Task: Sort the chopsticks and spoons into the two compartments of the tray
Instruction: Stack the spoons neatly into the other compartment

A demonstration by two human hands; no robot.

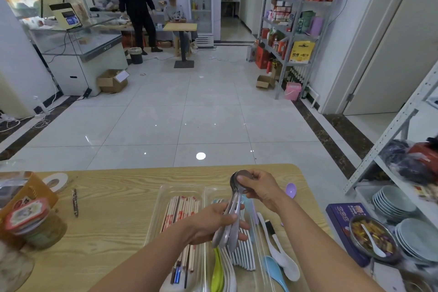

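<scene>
Holding a bunch of metal spoons (pixel 233 208) just above the clear tray (pixel 163 199). Gripping the handle end at 6 o'clock with the left hand (pixel 211 223), fingers curled right round. Pinching the bowls at 12 o'clock with the right hand (pixel 260 188). Got chopsticks (pixel 182 211) piled in the tray's 9 o'clock compartment and pale spoons (pixel 246 261) stacked in the 3 o'clock one. Spotted a purple spoon (pixel 291 189) on the wooden table (pixel 106 197) at the tray's 2 o'clock, plus a white spoon (pixel 288 265) and blue spoon (pixel 275 270) by its 4 o'clock edge (inside or outside, can't tell).

Plates (pixel 419 237), purple box (pixel 342 213) at rt.
</scene>
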